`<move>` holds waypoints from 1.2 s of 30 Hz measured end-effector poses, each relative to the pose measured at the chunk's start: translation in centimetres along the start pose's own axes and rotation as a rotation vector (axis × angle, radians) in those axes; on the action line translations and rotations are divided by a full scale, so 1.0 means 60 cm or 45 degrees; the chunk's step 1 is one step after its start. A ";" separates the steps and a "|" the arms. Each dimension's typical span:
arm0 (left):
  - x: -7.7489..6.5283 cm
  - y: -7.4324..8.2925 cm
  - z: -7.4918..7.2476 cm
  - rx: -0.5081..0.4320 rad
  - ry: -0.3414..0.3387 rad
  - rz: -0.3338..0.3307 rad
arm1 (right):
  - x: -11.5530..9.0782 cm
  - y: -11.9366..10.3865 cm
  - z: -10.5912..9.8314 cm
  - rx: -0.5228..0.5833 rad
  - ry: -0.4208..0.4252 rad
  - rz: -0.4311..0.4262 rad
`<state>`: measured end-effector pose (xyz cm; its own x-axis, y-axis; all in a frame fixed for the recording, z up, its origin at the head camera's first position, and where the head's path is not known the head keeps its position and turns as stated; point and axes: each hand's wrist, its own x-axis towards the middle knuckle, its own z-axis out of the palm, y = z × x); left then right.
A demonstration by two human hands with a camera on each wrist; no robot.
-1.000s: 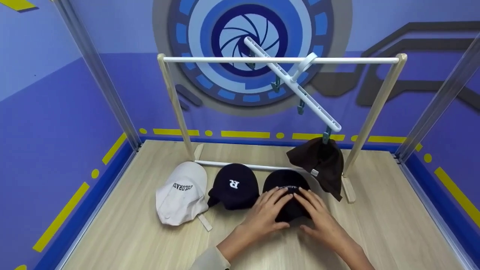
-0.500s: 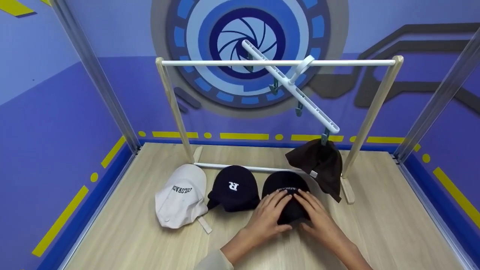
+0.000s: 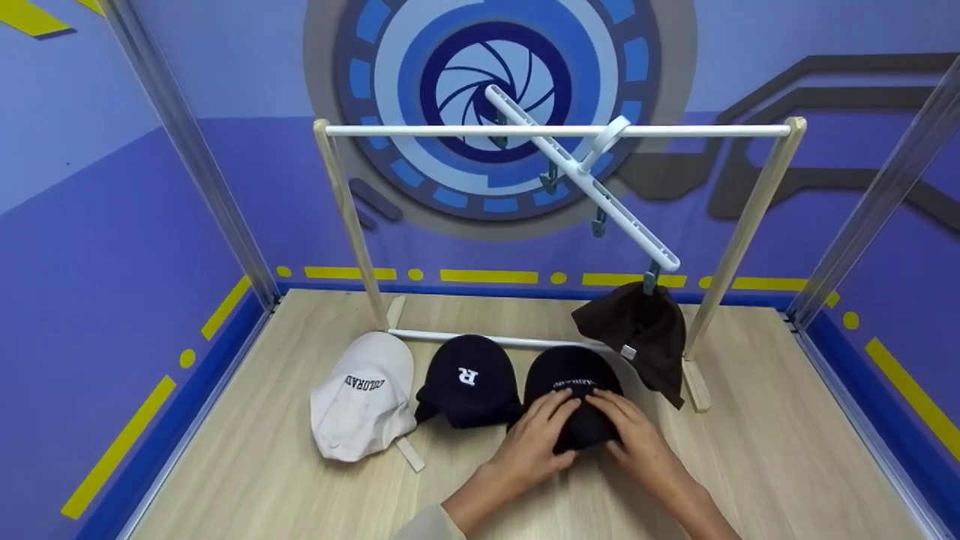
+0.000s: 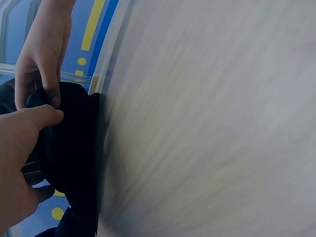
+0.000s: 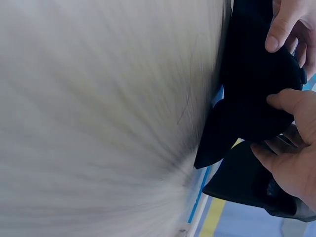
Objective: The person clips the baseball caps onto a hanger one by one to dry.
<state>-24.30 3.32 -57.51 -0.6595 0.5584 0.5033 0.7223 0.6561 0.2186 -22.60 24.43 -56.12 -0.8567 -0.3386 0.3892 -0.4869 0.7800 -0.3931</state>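
A black baseball cap (image 3: 574,367) with small lettering lies on the table, the rightmost of three caps in a row. My left hand (image 3: 529,442) grips its near left part, fingers over the top and thumb at the near side. On the near right part, my right hand (image 3: 641,446) holds it the same way. In the left wrist view the left thumb (image 4: 47,117) presses the dark cloth. The right wrist view has the right hand (image 5: 294,148) on the cap, its lower fingers partly hidden. Left of it sit a navy cap (image 3: 469,401) marked R and a white cap (image 3: 364,405).
Behind the caps stands a rack with a white top bar (image 3: 420,130) and wooden posts. A white hanger (image 3: 630,214) with several green clips hangs askew from it. One clip (image 3: 650,282) holds a dark brown cap (image 3: 637,330), low beside the right post. Walls enclose the table.
Both hands stay on the black cap. Their fingertips have slid slightly toward me, baring more of its lettering, and the thumbs have moved in closer to it. The other caps have not moved.
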 end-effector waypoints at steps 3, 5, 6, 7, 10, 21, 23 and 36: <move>0.001 0.000 0.001 0.005 0.011 0.002 | 0.001 0.002 0.001 -0.012 0.020 -0.016; 0.002 0.001 0.001 0.008 0.021 0.007 | 0.002 0.003 0.002 -0.019 0.037 -0.034; 0.002 0.001 0.002 0.010 0.025 0.011 | 0.003 0.004 0.002 -0.023 0.045 -0.043; 0.002 0.000 0.002 0.012 0.028 0.015 | 0.003 0.004 0.003 -0.022 0.055 -0.051; 0.002 -0.001 0.002 0.020 0.028 0.025 | 0.005 0.005 0.006 -0.016 0.087 -0.072; 0.006 -0.008 0.005 0.146 0.095 0.090 | 0.012 0.004 0.010 0.000 0.166 -0.109; 0.006 -0.009 0.004 0.167 0.103 0.090 | 0.014 0.002 0.009 0.000 0.181 -0.104; 0.021 -0.009 -0.010 0.212 0.168 0.131 | 0.026 -0.014 -0.010 0.074 0.248 0.011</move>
<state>-25.37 3.35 -56.48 -0.5431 0.5626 0.6234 0.7330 0.6798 0.0250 -23.43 23.53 -54.67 -0.8143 -0.2198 0.5372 -0.4937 0.7490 -0.4419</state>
